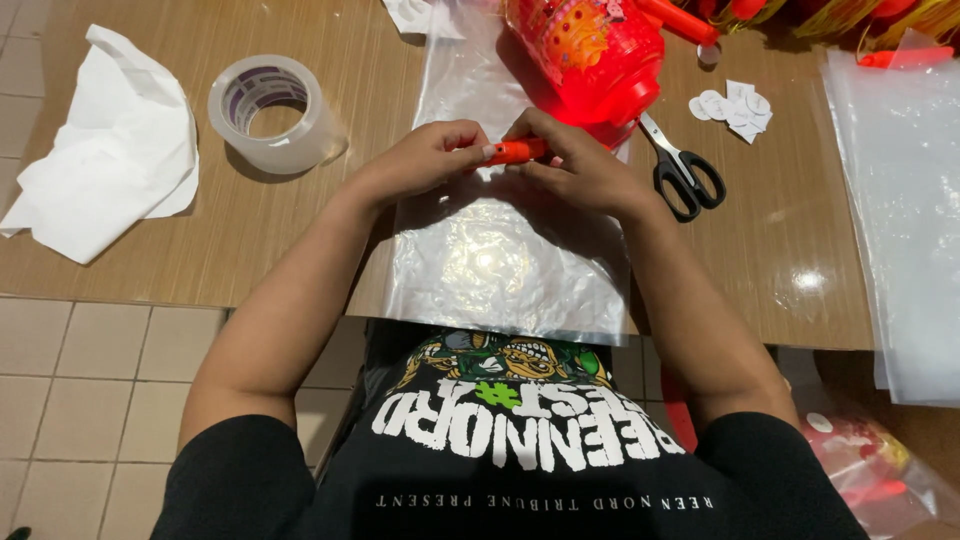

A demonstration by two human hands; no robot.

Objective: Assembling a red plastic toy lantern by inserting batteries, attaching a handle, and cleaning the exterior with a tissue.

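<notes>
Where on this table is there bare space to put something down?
Bare wood shows between the tape roll and the clear plastic sheet, and right of the scissors up to the plastic sheets at the right edge. Around the red lantern and both hands it is crowded.

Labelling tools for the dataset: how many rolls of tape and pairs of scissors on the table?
2: one clear tape roll at upper left beside white paper; one black-handled scissors right of the hands. More may be out of frame.

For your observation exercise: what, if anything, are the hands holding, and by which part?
Both hands hold a small orange tube by its ends: left hand on the left end, right hand on the right.
</notes>
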